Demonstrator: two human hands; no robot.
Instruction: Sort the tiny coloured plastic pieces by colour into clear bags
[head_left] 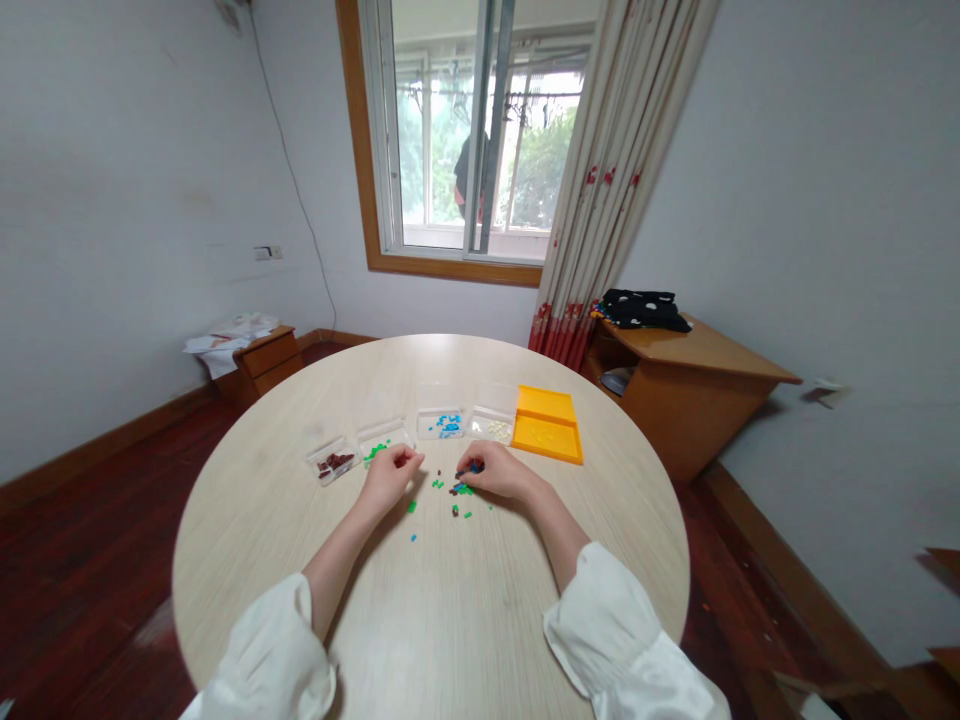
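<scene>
My left hand [391, 475] is closed in a pinch just in front of the clear box [406, 432] of green pieces; whatever its fingertips hold is too small to make out. Over a loose pile of small building bricks [463, 490], coloured green, blue and brown, my right hand [495, 468] is bent with thumb and fingers together at the pieces. What sits between those fingers is partly hidden. Between the hands lie a few green bricks [438, 484]. A green brick [412, 507] and a blue brick [413, 538] lie nearer to me.
Along the far side stand clear boxes with brown pieces [335, 464], blue pieces [448, 427] and pale yellow pieces [496, 430]. An open orange case [547, 401] is at their right. The round table [450, 620] carries everything. Behind the window [435, 150] a person is partly visible.
</scene>
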